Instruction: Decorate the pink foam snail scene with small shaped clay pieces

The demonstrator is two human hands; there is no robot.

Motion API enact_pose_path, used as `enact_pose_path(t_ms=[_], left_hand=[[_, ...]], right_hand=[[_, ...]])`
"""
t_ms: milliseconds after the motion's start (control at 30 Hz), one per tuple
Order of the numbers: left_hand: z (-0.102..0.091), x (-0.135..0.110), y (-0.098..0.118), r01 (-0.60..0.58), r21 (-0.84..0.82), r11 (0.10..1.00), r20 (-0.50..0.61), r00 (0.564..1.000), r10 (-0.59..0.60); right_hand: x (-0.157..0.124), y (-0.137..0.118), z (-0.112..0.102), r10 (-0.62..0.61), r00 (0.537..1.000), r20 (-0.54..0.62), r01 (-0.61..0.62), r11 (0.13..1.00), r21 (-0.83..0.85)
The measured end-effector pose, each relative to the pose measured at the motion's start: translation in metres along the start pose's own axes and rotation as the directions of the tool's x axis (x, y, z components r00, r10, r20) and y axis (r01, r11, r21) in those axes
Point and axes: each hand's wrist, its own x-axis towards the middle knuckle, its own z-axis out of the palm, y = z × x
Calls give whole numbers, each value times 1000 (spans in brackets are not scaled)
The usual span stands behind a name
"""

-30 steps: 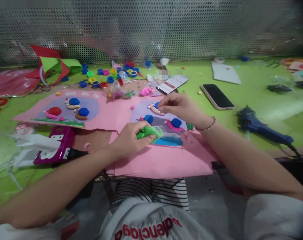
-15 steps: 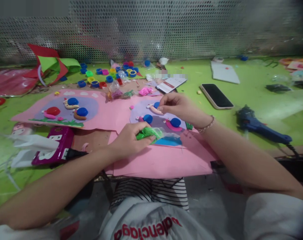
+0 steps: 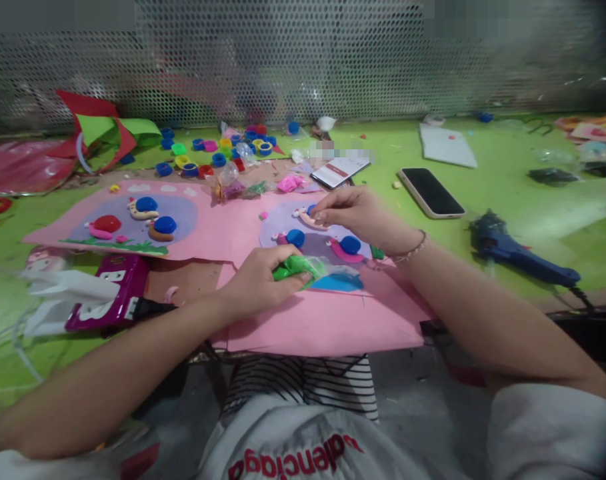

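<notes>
My left hand [image 3: 263, 279] is closed around a clear plastic bag of bright green clay [image 3: 291, 267] above the pink paper [image 3: 307, 323]. Thumb and forefinger of my right hand [image 3: 350, 212] are pinched together over a beige clay snail [image 3: 313, 219] with a blue shell; whatever sits between them is hidden. On the same lilac shape lie a second blue-shelled snail [image 3: 290, 238] and a pink snail [image 3: 345, 248] with a blue shell. A blue paper piece [image 3: 339, 281] shows just right of the green bag.
Another pink sheet [image 3: 210, 227] with three clay snails lies to the left, behind a purple power strip [image 3: 113, 290]. Bottle caps [image 3: 219, 159] and clay bags are scattered at the back. A phone [image 3: 431, 192] and a blue glue gun [image 3: 525, 250] lie on the right.
Both hands stay nearly in place, the left one still holding the green clay bag. The right fingertips have barely shifted over the beige snail. The view has moved slightly.
</notes>
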Motion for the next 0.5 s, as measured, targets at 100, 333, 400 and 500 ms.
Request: enact_pose_path(t_ms=[100, 333, 400, 500], left_hand=[[0, 1, -1, -6, -2, 1000, -1, 1000, 6], [0, 0, 0, -9, -12, 1000, 6, 1000, 9], [0, 0, -1, -10, -13, 1000, 8, 1000, 10], [1, 0, -1, -21, -11, 1000, 7, 1000, 21]], right_hand=[[0, 0, -1, 4, 1000, -4, -4, 1000, -5], [0, 2, -2, 12, 999, 49, -12, 1000, -11], [0, 3, -2, 9, 998, 56, -9, 1000, -6], [1, 4, -2, 23, 998, 56, -24, 1000, 18]])
